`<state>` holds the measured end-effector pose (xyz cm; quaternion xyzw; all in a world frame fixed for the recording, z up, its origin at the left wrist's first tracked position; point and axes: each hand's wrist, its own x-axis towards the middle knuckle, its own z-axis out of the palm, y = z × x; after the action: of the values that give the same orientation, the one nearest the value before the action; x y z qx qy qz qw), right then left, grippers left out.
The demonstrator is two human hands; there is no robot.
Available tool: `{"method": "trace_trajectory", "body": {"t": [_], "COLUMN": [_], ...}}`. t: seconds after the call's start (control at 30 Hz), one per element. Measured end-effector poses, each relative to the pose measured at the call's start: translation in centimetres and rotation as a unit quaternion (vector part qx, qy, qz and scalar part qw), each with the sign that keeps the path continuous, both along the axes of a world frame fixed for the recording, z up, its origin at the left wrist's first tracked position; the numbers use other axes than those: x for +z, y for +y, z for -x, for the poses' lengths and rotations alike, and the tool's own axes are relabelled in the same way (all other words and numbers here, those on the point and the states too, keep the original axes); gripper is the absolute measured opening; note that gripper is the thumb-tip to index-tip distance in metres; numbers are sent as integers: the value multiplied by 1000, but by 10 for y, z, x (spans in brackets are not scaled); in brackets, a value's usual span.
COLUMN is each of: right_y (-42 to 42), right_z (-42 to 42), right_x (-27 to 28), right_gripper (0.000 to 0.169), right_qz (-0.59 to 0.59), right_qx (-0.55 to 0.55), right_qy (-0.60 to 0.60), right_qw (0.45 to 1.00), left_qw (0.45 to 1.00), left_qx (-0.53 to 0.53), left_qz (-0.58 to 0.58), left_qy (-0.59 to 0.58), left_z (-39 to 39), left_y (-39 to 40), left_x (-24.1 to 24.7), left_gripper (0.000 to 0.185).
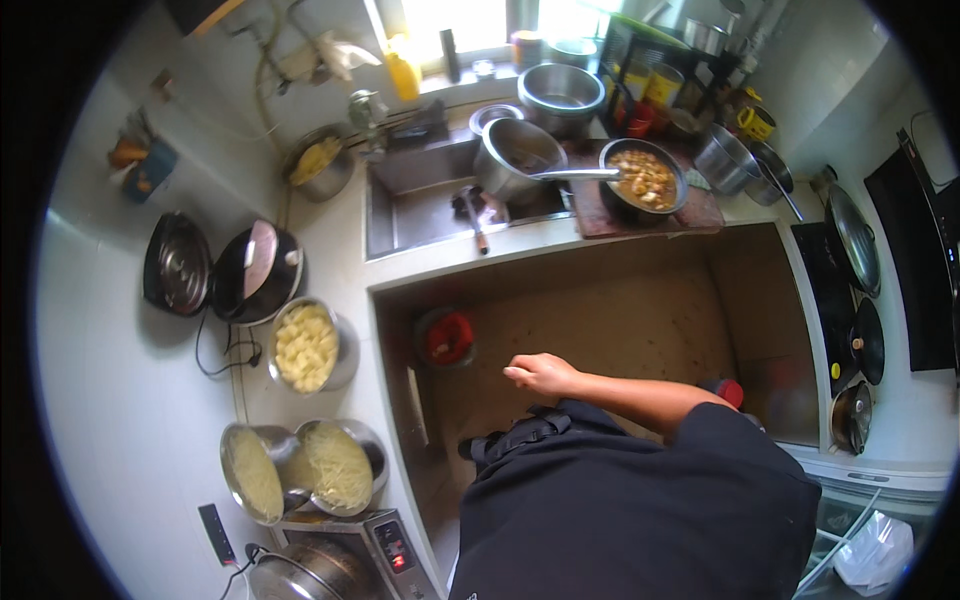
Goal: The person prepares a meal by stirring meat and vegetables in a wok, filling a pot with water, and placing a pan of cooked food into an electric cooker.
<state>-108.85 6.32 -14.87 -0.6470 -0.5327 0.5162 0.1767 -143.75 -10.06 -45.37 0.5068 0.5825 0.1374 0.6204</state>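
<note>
My right hand [544, 374] hangs before my dark shirt, above the brown floor, its fingers loosely curled with nothing visible in them. My left hand is out of view. Left of the hand, on the counter, stand a metal pot of pale yellow chunks [307, 349] and two metal bowls of pale shredded strips, one a tilted bowl [255, 474], the other a round bowl [339, 466]. Beyond the sink edge, a bowl of cubed food in brown sauce [643, 180] sits on a reddish board [600, 214]. A long-handled saucepan [510, 176] rests over the sink.
The sink [420, 199] has a wooden-handled utensil [475, 225] across its front. An open black cooker [277, 289] stands at left, and an induction cooker [390, 547] lower left. On the floor are a bin with a red liner [448, 337] and a red-lidded container [729, 393]. Pan lids [853, 240] lie at right.
</note>
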Motion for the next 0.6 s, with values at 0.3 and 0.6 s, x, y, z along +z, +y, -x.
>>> {"method": "trace_trajectory", "body": {"t": [0.3, 0.6], "right_y": [-96, -57], "right_z": [-176, -226], "right_x": [-28, -10], "right_gripper": [46, 44], "right_qz": [45, -46], "right_qx": [-236, -322], "right_qy": [99, 205], "right_qw": [966, 923], "left_qw": [982, 991], "left_qx": [-86, -87], "left_qz": [-116, -46], "left_qy": [122, 87], "left_z": [-100, -188], "left_y": [95, 183], "left_x": [48, 130], "left_gripper": [39, 33]}}
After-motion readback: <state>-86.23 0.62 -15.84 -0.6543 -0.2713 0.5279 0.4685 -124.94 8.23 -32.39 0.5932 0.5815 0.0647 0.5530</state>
